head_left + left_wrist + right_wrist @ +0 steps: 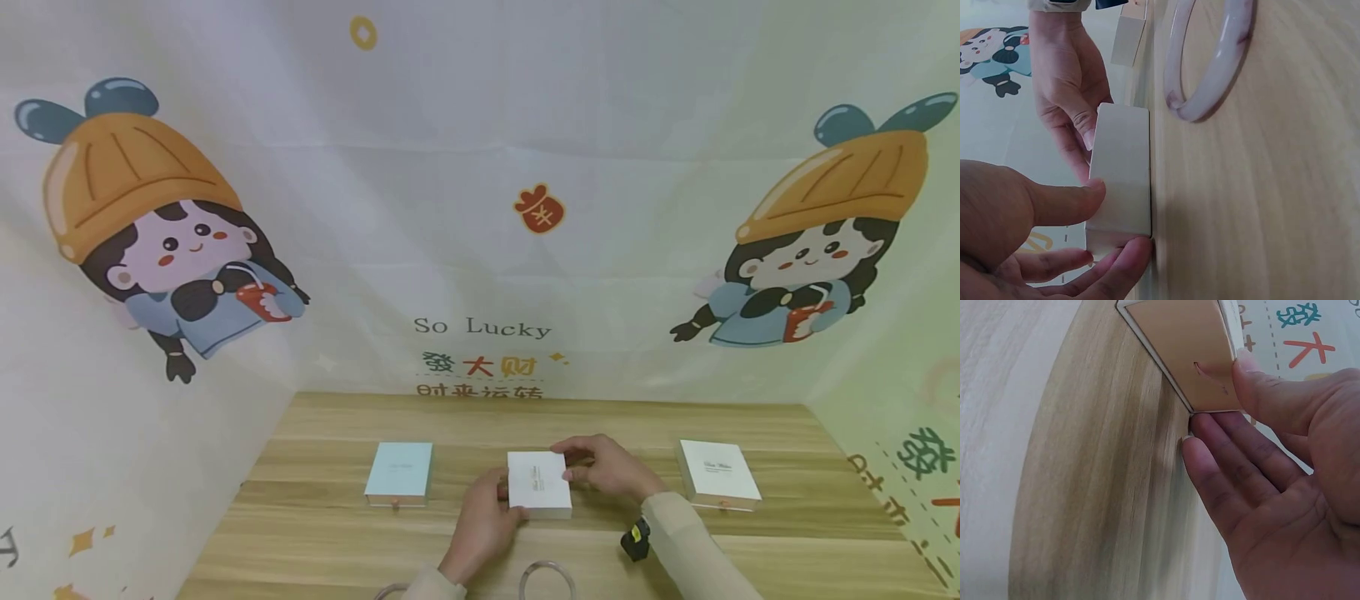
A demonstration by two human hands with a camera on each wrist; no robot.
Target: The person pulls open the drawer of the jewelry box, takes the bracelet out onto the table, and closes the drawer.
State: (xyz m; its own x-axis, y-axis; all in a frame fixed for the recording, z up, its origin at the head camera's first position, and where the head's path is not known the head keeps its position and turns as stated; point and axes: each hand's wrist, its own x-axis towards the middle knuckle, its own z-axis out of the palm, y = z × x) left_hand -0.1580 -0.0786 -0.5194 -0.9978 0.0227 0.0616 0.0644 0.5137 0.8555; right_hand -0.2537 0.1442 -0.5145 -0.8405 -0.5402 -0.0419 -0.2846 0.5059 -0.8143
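Observation:
A flat white box (538, 480) with small print on its lid rests on the wooden table in front of me. My left hand (485, 517) grips its left side, the thumb over the near edge and the fingers curled against the end, as the left wrist view shows. At the far right corner my right hand (606, 467) pinches the box, its thumb on the top edge. In the right wrist view, the box's tan side (1179, 350) shows a small slit with a ribbon or cord. The box looks closed.
To the left lies a pale blue box (400, 471), and to the right another white box (718, 472), each with a small pull tab. A pale marbled bangle (1235, 53) lies near the table's front; part of a second ring (390, 590) shows beside my left sleeve.

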